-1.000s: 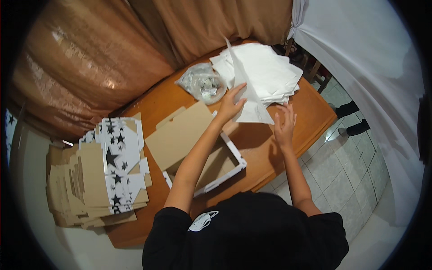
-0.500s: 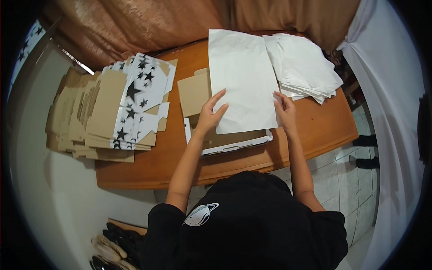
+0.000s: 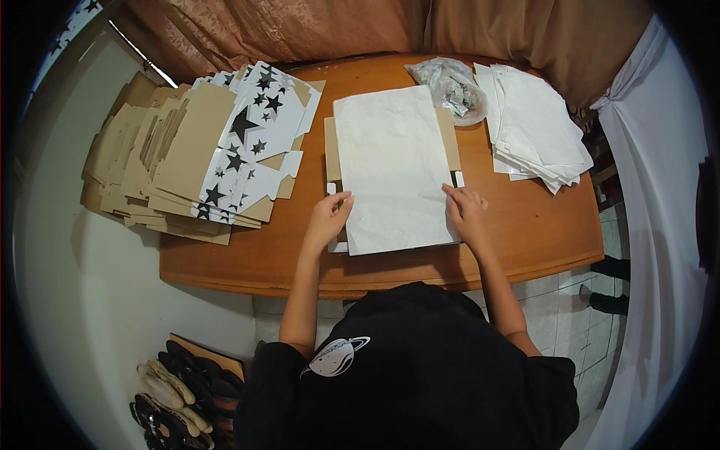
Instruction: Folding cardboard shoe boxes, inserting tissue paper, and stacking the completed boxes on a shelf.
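Observation:
A large white sheet of paper (image 3: pixel 394 165) lies over an open cardboard box (image 3: pixel 332 150), covering most of it. Only the box's brown flaps and bits of its white rim show around the paper. My left hand (image 3: pixel 328 219) pinches the paper's left edge near its lower part. On the opposite edge, my right hand (image 3: pixel 466 211) grips the same sheet between thumb and fingers. The inside of the box is hidden under the paper.
Flattened cardboard boxes (image 3: pixel 180 150), some printed with black stars, are piled on the table's left. A clear plastic bag (image 3: pixel 454 90) with small items sits at the back. White paper sheets (image 3: pixel 536 124) are stacked at the right. Shoes (image 3: pixel 176 394) stand on the floor, lower left.
Both hands have brought the sheet nearer to me and down over the box, a little leftward. The plastic bag behind the paper has come into sight.

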Available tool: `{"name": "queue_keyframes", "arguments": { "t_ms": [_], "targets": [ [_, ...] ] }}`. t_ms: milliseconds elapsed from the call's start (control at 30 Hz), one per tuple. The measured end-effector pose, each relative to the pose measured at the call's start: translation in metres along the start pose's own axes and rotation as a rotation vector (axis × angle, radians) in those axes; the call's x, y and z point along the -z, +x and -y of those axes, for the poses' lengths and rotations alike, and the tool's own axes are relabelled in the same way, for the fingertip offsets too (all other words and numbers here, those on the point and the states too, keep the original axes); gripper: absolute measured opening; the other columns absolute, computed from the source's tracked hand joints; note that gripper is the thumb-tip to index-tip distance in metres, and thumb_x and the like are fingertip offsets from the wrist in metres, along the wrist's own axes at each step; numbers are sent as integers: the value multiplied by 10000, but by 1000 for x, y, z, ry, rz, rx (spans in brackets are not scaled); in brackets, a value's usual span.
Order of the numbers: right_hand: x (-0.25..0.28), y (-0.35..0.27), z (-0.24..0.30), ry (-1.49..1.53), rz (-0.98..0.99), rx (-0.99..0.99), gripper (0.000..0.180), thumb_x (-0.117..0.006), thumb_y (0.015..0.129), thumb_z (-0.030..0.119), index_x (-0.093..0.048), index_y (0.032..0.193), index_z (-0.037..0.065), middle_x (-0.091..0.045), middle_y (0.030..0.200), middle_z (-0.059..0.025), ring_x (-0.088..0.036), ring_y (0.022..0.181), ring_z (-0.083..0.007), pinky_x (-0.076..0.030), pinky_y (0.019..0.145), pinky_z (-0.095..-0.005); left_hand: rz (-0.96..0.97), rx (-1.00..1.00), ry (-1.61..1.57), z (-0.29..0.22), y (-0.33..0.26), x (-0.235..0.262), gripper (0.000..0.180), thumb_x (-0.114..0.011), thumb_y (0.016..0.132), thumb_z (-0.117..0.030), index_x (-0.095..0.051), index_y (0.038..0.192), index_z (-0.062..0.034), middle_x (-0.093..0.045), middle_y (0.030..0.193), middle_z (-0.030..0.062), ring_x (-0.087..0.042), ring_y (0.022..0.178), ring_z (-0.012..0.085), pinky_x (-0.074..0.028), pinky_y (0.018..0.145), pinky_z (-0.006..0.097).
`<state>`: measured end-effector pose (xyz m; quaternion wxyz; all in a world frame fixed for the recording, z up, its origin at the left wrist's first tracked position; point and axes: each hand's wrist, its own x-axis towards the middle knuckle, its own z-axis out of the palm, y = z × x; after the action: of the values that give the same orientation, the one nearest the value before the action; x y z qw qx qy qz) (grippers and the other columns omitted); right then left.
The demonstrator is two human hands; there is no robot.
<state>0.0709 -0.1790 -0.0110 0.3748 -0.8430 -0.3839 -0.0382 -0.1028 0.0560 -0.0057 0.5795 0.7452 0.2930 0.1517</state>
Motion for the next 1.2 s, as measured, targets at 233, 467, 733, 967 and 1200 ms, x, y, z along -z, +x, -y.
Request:
{"name": "queue_keyframes", "arguments": {
  "t_ms": [233,467,733,967,1200],
  "targets": [
    [-1,-7,14,-193,17,8,248,-546,809,169,-630,1037,121,-516,949,-93,-442,923,-273,-297,830,-431,-249,-225,739,-34,-3,-11,250,-577,834,-296,-678,975,-115,-572,1026,79,-517,903,255,-416,777,382],
    [-3,10,17,-301,51,-19,377,-551,816,241,-541,1170,112,-446,1119,-142,-389,1043,-324,-284,904,-497,-51,-642,893,-24,45,-24,491,-521,862,-331,-420,1311,-161,-315,1396,119,-285,1277,342,-229,1011,540],
    [-40,53,9,-450,124,265,635,-571,808,306,-305,1369,169,-231,1440,-93,-158,1328,-367,-50,961,-704,89,-685,1062,-6,64,-55,602,-443,881,-432,-259,1396,-181,-170,1464,111,-154,1341,343,-91,1006,642],
    [-44,50,-11,-607,180,337,698,-602,775,263,-271,1387,209,-257,1444,-15,-231,1316,-341,4,932,-741,120,-731,1129,3,63,-51,627,-455,861,-458,-255,1399,-205,-145,1472,105,-130,1348,337,-75,1003,649],
    [-49,49,-16,-654,118,360,734,-628,740,239,-275,1383,237,-262,1441,-12,-248,1308,-340,-8,928,-748,104,-723,1127,7,56,-55,652,-464,849,-478,-239,1403,-220,-122,1479,96,-104,1355,324,-57,1009,641]
  ]
}}
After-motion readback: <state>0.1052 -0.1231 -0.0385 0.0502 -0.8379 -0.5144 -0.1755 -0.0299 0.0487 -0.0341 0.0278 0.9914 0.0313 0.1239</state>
